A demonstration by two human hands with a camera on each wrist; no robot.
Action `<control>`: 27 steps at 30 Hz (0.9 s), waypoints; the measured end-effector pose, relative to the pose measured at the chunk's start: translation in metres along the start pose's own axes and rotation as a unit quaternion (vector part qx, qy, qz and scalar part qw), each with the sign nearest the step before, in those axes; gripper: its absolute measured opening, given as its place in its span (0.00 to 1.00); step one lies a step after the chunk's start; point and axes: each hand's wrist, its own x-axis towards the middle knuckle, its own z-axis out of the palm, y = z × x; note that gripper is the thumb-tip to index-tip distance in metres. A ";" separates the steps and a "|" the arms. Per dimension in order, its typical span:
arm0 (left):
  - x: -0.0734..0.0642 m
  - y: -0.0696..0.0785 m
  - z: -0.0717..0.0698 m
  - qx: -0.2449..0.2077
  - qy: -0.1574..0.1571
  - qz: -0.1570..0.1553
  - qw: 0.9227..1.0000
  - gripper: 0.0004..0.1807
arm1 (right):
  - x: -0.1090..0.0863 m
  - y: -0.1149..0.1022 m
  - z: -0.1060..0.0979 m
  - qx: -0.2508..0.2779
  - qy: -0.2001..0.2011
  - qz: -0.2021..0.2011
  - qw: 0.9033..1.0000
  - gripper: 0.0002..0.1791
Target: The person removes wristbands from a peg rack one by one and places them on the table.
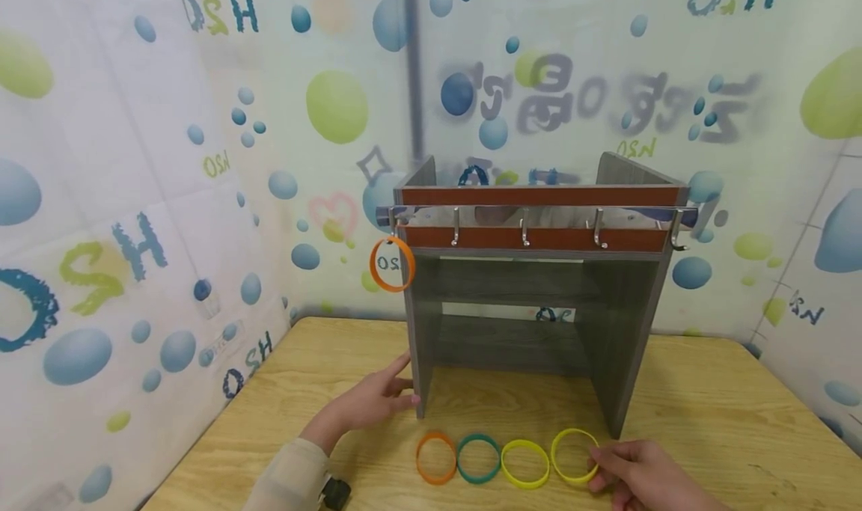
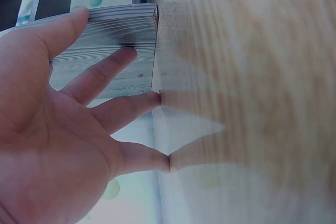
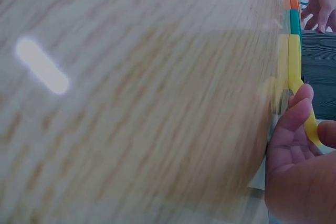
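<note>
My right hand pinches the right edge of a yellow wristband between thumb and fingers, low over the table. To its left a second yellow wristband, a teal wristband and an orange wristband lie in a row. In the head view, my left hand is spread at the lower left side panel of a grey wooden shelf. Its thumb and index finger lie along that panel in the left wrist view, other fingertips at the tabletop. Another orange wristband hangs from the leftmost hook.
Several metal hooks line a rail across the shelf's red-brown front strips. The shelf stands on a wooden table. Behind and beside it hang curtains printed with bubbles and letters. A dark wristwatch is at the left cuff.
</note>
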 end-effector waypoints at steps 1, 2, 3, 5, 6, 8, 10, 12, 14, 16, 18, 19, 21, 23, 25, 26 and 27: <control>0.000 0.000 0.000 0.001 0.000 -0.001 1.000 0.49 | 0.000 0.000 0.000 -0.002 -0.002 0.000 1.000 0.21; 0.000 -0.001 0.000 0.001 0.000 -0.001 1.000 0.49 | 0.001 0.000 0.000 -0.003 -0.004 0.000 1.000 0.21; 0.000 -0.001 0.000 0.001 0.000 0.000 1.000 0.49 | 0.001 0.000 0.000 -0.003 -0.006 0.002 1.000 0.21; 0.000 -0.002 0.001 0.001 0.001 0.001 1.000 0.49 | 0.002 0.000 0.000 -0.004 -0.008 0.005 1.000 0.21; 0.000 -0.002 0.001 0.002 0.002 0.001 1.000 0.49 | 0.003 0.000 0.000 -0.005 -0.009 0.005 1.000 0.21; 0.000 -0.002 0.001 0.003 0.003 0.002 1.000 0.49 | 0.003 0.000 0.000 -0.004 -0.009 0.007 1.000 0.21; 0.000 -0.002 0.001 0.003 0.003 0.001 1.000 0.49 | 0.003 0.001 0.000 -0.001 -0.011 0.009 1.000 0.22; 0.000 -0.002 0.001 0.004 0.002 -0.001 1.000 0.49 | 0.003 0.001 0.000 0.002 -0.012 0.011 1.000 0.21; 0.000 -0.001 0.001 0.003 0.002 -0.001 1.000 0.49 | 0.003 0.001 0.001 0.007 -0.014 0.015 1.000 0.21; 0.000 -0.002 0.000 0.004 0.001 -0.001 1.000 0.49 | 0.003 0.001 0.001 0.004 -0.015 0.012 1.000 0.21; 0.000 -0.002 0.000 0.006 0.002 0.000 1.000 0.49 | 0.004 0.001 0.001 -0.002 -0.015 0.012 1.000 0.21; 0.000 -0.002 0.000 0.007 0.002 0.000 1.000 0.49 | 0.004 0.001 0.001 -0.007 -0.015 0.011 1.000 0.21; 0.000 -0.002 0.001 0.009 0.003 0.000 1.000 0.49 | 0.004 0.000 0.002 -0.021 -0.012 0.012 1.000 0.22; 0.000 -0.002 0.001 0.009 0.003 -0.001 1.000 0.49 | 0.005 -0.001 0.003 -0.029 -0.011 0.020 0.999 0.22; 0.000 -0.001 0.000 0.008 0.002 -0.001 1.000 0.49 | 0.006 -0.003 0.004 -0.035 -0.010 0.027 0.999 0.23; 0.000 -0.001 0.000 0.008 0.002 -0.002 1.000 0.49 | 0.006 -0.004 0.004 -0.037 -0.010 0.030 0.999 0.22; 0.000 -0.001 0.001 0.008 0.002 -0.002 1.000 0.49 | 0.006 -0.005 0.004 -0.039 -0.010 0.033 0.999 0.22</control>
